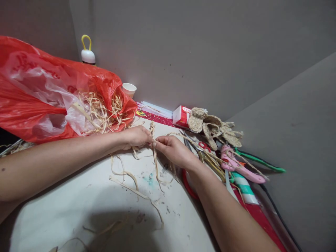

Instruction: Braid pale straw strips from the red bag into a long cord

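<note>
Both of my hands meet over the far part of the white tabletop (86, 196). My left hand (138, 136) pinches a braid of dry straw-like strips (152, 127), whose worked end sticks up above the fingers. My right hand (173, 148) comes in from the right, thumb and fingertips closed on the same strips just below the braid. Loose strip ends (156, 168) hang down beneath the fingers onto the table. Exactly how the strips cross between the fingertips is hidden. Several cut strips (131, 190) lie scattered nearer to me.
A red plastic bag (31, 101) full of straw strips (98, 110) fills the left. Behind stand a paper cup (129, 89) and a tissue pack (181, 116). Coiled woven straw pieces (203, 122), scissors (187, 141), a pink glue gun (241, 166) and green-handled pliers (262, 161) crowd the right edge.
</note>
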Motion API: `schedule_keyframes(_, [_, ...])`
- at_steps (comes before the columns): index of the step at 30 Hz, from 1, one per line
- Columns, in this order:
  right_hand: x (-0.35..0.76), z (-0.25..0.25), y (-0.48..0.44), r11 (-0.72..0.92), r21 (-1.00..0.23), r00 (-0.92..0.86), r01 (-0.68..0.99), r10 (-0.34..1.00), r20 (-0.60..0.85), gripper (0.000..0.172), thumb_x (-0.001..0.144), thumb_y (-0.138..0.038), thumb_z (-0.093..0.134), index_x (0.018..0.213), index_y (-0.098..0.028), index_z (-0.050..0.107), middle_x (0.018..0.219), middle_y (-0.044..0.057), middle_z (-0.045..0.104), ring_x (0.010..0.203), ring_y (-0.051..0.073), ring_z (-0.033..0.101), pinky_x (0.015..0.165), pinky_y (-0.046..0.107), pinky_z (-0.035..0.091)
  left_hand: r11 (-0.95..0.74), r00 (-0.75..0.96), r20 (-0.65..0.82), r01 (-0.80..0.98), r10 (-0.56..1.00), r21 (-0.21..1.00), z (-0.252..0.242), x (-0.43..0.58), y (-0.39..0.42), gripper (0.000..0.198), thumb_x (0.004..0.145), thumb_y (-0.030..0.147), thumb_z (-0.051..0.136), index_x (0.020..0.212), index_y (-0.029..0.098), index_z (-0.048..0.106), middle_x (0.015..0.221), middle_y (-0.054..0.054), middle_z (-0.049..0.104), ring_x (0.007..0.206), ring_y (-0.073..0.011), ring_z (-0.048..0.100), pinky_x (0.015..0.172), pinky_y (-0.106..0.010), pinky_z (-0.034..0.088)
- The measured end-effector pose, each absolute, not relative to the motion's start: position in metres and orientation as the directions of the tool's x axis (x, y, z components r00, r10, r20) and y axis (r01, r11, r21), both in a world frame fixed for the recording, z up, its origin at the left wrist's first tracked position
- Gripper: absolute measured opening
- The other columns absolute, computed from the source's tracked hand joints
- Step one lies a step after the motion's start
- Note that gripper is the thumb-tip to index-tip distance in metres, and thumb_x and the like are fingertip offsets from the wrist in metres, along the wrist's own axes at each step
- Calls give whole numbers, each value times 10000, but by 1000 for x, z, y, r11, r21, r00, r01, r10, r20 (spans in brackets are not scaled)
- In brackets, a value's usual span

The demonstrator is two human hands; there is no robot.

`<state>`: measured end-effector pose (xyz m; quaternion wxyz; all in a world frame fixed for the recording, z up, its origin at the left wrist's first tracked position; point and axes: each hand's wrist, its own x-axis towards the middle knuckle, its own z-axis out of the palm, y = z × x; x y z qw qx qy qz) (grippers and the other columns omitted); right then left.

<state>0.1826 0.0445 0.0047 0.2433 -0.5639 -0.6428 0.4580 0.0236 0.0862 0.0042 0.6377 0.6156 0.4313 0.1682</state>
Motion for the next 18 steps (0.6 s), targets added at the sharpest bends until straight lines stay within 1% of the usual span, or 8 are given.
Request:
schedule_keyframes(3, [183, 13, 41, 22, -782, -242, 623, 956, -166, 264, 749, -307, 559, 545, -178, 450, 522, -62, 357, 510, 92, 292, 479, 235, 210, 148, 529, -321, 343, 786, 928, 5, 25, 83, 232, 739, 113, 509, 514, 153, 472, 365, 64, 340, 329, -43, 250, 373, -221, 145])
schedule_keyframes(6, [182, 22, 37, 122, -631, -241, 766, 965, -106, 245, 801, -281, 455, 587, -173, 510, 552, -34, 449, 557, 123, 400, 537, 248, 280, 144, 522, -317, 345, 792, 928, 6, 27, 82, 241, 751, 116, 504, 513, 152, 484, 352, 64, 341, 324, -45, 254, 368, -216, 148])
schedule_keyframes(7, [181, 24, 36, 136, -603, -240, 786, 966, -94, 247, 811, -270, 427, 610, -170, 531, 565, -26, 472, 573, 131, 429, 555, 251, 300, 146, 523, -314, 336, 792, 930, 6, 27, 82, 241, 752, 115, 505, 514, 150, 489, 352, 63, 345, 324, -45, 255, 367, -214, 148])
schedule_keyframes(8, [179, 24, 34, 138, -604, -239, 785, 967, -89, 249, 816, -260, 410, 628, -168, 544, 573, -21, 485, 581, 135, 445, 565, 251, 314, 151, 525, -308, 321, 793, 935, 6, 26, 82, 241, 752, 114, 508, 515, 148, 492, 356, 62, 353, 326, -44, 255, 368, -212, 146])
schedule_keyframes(11, [169, 20, 28, 129, -656, -235, 744, 969, -76, 245, 829, -241, 385, 652, -170, 540, 575, -24, 482, 556, 127, 436, 547, 235, 326, 203, 553, -315, 254, 771, 946, 6, 24, 83, 254, 760, 114, 511, 509, 145, 489, 359, 63, 339, 324, -40, 233, 366, -212, 123])
schedule_keyframes(13, [162, 15, 24, 144, -657, -225, 740, 974, -40, 241, 836, -225, 377, 654, -174, 527, 582, -21, 489, 545, 122, 427, 534, 227, 322, 257, 574, -340, 223, 745, 940, 6, 22, 85, 268, 769, 104, 493, 505, 149, 475, 349, 69, 304, 317, -41, 213, 364, -214, 111])
schedule_keyframes(15, [156, 10, 20, 170, -604, -212, 779, 977, 2, 253, 845, -210, 370, 637, -176, 510, 588, -8, 507, 547, 125, 432, 532, 227, 317, 312, 588, -365, 195, 722, 930, 7, 21, 86, 278, 770, 80, 475, 502, 150, 457, 348, 72, 284, 312, -39, 205, 362, -211, 110])
schedule_keyframes(18, [149, 6, 16, 183, -457, -185, 870, 982, 42, 271, 858, -191, 362, 641, -174, 524, 610, 29, 568, 561, 140, 468, 543, 240, 313, 384, 612, -380, 133, 693, 914, 7, 20, 87, 296, 770, 62, 477, 490, 146, 428, 359, 72, 283, 316, -28, 204, 363, -199, 108])
